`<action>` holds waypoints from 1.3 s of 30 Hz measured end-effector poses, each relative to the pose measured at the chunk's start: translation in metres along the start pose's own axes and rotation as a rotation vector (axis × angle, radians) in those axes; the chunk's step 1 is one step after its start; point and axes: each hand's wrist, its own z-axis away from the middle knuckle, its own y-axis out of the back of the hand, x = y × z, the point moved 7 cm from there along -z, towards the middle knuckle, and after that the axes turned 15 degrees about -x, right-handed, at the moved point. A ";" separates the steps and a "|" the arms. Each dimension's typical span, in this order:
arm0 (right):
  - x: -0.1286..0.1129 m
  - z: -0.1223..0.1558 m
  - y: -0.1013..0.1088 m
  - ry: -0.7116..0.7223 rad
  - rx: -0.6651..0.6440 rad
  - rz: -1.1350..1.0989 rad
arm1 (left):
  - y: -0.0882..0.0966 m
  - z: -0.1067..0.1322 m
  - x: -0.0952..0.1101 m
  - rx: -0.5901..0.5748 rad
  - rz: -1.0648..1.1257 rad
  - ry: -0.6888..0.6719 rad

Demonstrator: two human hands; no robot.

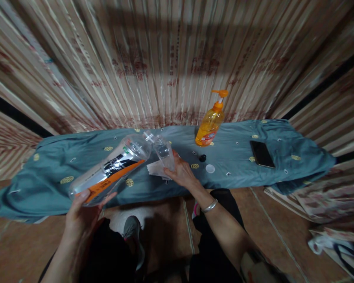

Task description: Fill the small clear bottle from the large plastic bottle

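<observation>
My left hand (84, 206) is wrapped round the lower end of a large clear plastic bottle (112, 169) with a silver, black and orange label. The bottle lies tilted over the cloth, its neck pointing up and to the right. In my right hand (181, 171) is a smaller clear plastic bottle (164, 151), its top leaning left against or close beside the large bottle's neck. Whether liquid passes between them I cannot make out. A whitish paper-like piece (156, 169) shows just left of my right fingers. Right of that hand lie a small black cap (202, 158) and a white disc (210, 168).
An orange pump bottle (209, 125) stands toward the back of the narrow, teal cloth-covered table (233, 157). To its right lies a dark phone (262, 153). Patterned curtains (171, 70) hang behind and on both sides. My legs and a grey shoe (132, 228) are below the front edge.
</observation>
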 end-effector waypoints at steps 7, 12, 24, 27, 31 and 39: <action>-0.001 0.001 0.000 -0.023 -0.027 0.036 | -0.010 0.006 0.006 0.110 0.044 0.001; -0.004 0.001 0.002 -0.031 -0.048 0.001 | -0.024 0.009 0.010 0.136 0.085 -0.008; -0.001 0.002 0.002 -0.067 -0.053 -0.015 | -0.012 0.008 -0.005 0.071 0.109 0.031; 0.000 0.001 0.002 -0.069 -0.051 -0.009 | -0.010 0.006 -0.009 0.002 0.098 0.032; 0.001 0.001 0.002 -0.046 -0.030 0.005 | -0.012 0.006 -0.009 -0.029 0.108 -0.009; 0.002 0.000 0.002 -0.076 -0.035 0.000 | -0.016 0.008 -0.004 -0.005 0.170 -0.033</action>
